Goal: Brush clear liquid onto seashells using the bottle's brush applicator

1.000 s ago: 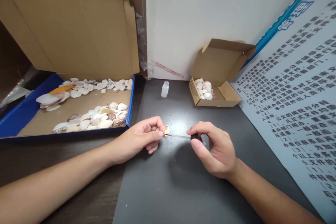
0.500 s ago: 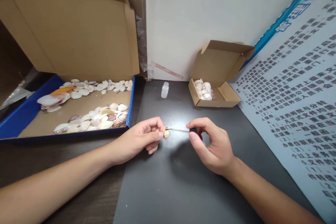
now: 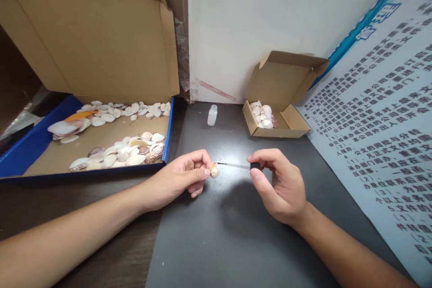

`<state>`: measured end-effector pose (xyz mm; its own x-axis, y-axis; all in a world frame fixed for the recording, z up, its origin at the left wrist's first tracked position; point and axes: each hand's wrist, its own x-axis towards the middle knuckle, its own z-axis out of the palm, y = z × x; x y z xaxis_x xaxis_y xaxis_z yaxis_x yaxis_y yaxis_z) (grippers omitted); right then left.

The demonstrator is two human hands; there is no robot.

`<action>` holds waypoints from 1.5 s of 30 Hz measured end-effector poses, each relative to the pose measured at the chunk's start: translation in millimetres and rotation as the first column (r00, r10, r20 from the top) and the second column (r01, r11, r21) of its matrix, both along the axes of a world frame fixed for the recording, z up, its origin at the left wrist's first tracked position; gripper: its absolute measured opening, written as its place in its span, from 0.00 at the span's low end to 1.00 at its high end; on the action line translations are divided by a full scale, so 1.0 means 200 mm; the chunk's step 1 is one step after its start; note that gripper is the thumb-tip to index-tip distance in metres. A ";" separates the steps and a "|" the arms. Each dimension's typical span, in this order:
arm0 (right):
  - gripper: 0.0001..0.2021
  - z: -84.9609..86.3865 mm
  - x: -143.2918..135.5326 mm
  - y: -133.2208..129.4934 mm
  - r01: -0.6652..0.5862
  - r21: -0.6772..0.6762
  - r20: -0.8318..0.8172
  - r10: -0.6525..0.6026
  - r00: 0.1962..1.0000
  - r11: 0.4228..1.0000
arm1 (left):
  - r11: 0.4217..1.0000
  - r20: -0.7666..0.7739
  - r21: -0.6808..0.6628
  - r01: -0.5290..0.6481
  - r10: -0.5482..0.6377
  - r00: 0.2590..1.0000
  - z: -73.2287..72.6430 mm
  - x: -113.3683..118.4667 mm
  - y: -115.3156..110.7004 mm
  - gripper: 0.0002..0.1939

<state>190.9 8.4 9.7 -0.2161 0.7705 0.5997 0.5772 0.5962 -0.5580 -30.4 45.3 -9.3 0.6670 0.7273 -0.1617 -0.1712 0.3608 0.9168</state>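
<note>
Between thumb and fingers, my left hand (image 3: pixel 189 172) pinches a small tan-and-white seashell (image 3: pixel 214 170) over the dark mat. My right hand (image 3: pixel 278 184) is closed on the black cap of a thin brush applicator (image 3: pixel 236 165), its clear stem pointing left. The dark brush tip lies at the shell's upper right edge; whether it touches I cannot tell. Behind the hands stands a small clear bottle (image 3: pixel 212 116) without a cap, whitish inside.
At left, a blue-sided cardboard box (image 3: pixel 170 130) with a raised lid holds many seashells (image 3: pixel 135 159) in two groups. A smaller open cardboard box (image 3: pixel 280 133) with white shells stands at back right. A printed poster (image 3: pixel 378 112) borders the right side.
My right hand has drawn slightly to the right with the applicator, so its brush tip is now nearer the shell's edge. My left hand and the shell stay nearly still.
</note>
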 end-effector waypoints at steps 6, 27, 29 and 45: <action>0.06 0.00 0.00 0.00 -0.053 -0.034 0.012 0.053 0.999 0.998 | 1.000 0.004 0.000 0.009 -0.009 1.000 0.00 0.00 0.00 0.11; 0.07 -0.01 0.00 0.00 -0.047 -0.031 0.028 0.048 0.998 0.998 | 1.000 -0.009 0.002 0.005 -0.005 1.000 -0.01 0.00 0.00 0.10; 0.08 -0.01 0.00 0.00 -0.051 -0.029 0.025 0.052 0.998 0.998 | 1.000 -0.008 0.006 0.009 -0.009 1.000 -0.01 -0.01 0.00 0.10; 0.06 0.00 0.00 0.00 -0.029 -0.014 0.027 0.029 0.999 0.999 | 1.000 -0.025 0.009 0.026 -0.026 0.999 -0.01 -0.01 0.01 0.11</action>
